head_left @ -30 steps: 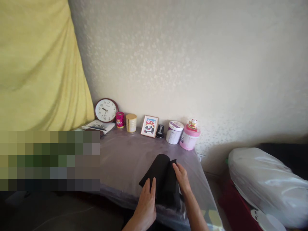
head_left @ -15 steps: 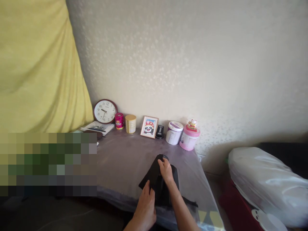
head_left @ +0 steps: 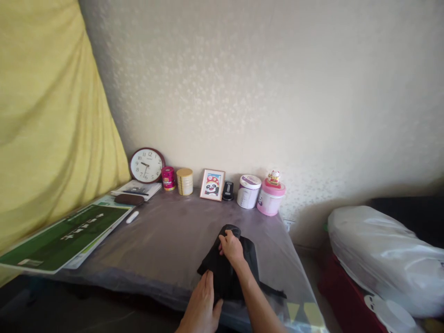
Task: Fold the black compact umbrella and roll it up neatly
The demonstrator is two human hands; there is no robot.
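A folded piece of black cloth (head_left: 217,266) lies near the front right of the table, with a dark strap-like end (head_left: 274,290) trailing to the right. My right hand (head_left: 231,246) is on its upper part, fingers curled and pinching the fabric. At the cloth's near left edge, my left hand (head_left: 204,298) has its fingers pressed together, with the thumb toward the near side. The fabric under both hands is partly hidden, and its exact kind does not show.
Along the wall stand a clock (head_left: 147,165), a pink can (head_left: 168,178), a yellow-lidded can (head_left: 185,181), a panda picture (head_left: 212,185) and two tubs (head_left: 249,192). A green board (head_left: 69,238) lies left on the covered table (head_left: 166,245). A plastic-wrapped bundle (head_left: 381,254) sits right.
My right hand has shifted slightly left over the black cloth, its fingers more curled. The left hand has moved a little down and left. The view has shifted slightly.
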